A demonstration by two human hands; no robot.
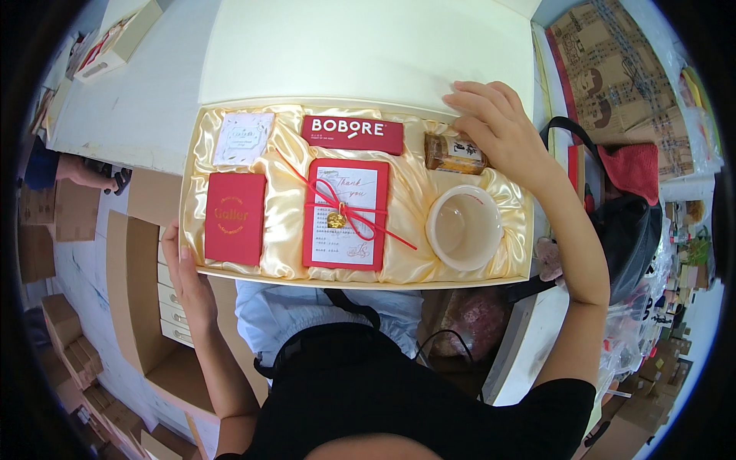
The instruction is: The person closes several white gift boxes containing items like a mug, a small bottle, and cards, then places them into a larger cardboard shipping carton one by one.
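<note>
A cream gift box [368, 282] lies before me with its lid [368, 52] raised at the back. My left hand [192, 282] grips its left front corner. Inside, gold satin lining [284, 224] surrounds the contents. My right hand [503, 135] reaches over a small glass jar [443, 152] of amber contents, fingers spread toward the lid; it hides the jar's right end. Below the jar sits a white ceramic cup [464, 229]. A red-bordered card [345, 241] with a red cord bow and gold charm fills the centre. Around it are a red Bobore box [352, 138], red Galler box [234, 230] and white patterned box [244, 140].
The box rests at the edge of a white table [149, 109], overhanging toward me. Another cream box [118, 46] stands back left. An open carton [135, 299] holds several cream boxes below left. A large cardboard carton [618, 86] and a black bag [624, 241] crowd the right.
</note>
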